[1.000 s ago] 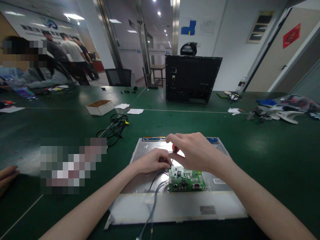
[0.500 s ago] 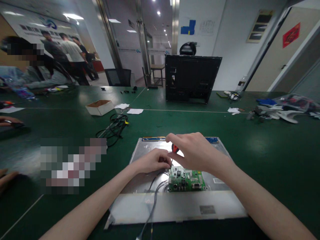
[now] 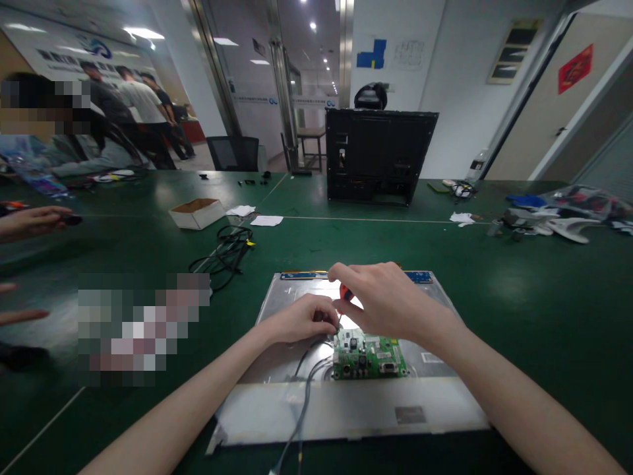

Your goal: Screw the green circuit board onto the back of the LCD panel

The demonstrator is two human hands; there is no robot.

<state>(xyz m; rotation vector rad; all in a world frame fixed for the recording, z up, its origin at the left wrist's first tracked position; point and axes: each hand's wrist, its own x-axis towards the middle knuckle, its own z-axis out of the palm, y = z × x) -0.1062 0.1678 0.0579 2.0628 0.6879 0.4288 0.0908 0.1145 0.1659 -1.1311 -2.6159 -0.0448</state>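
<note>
My right hand (image 3: 380, 297) is closed around a red and black screwdriver (image 3: 345, 293), its thin shaft pointing down at the upper left corner of a green circuit board (image 3: 370, 356). Beside the shaft's tip my left hand (image 3: 314, 316) has its fingers pinched together; what they hold, if anything, is hidden. The board lies on the metal back of a flat display panel (image 3: 356, 409). Grey cables (image 3: 305, 402) run from the board's left side toward the front edge. A narrow blue circuit strip (image 3: 420, 277) lines the panel's far edge, partly covered by my right hand.
Left of the panel lie a tangle of black cables (image 3: 225, 254) and an open white box (image 3: 196, 214). A black monitor housing (image 3: 380, 157) stands farther back on the green table (image 3: 519, 284). Plastic scraps (image 3: 544, 218) lie at right. Another person's hand (image 3: 32, 223) reaches in from the left.
My hands and the screwdriver stay almost in the same place. At the left edge, another person's hands have moved further into view, one with a small dark object.
</note>
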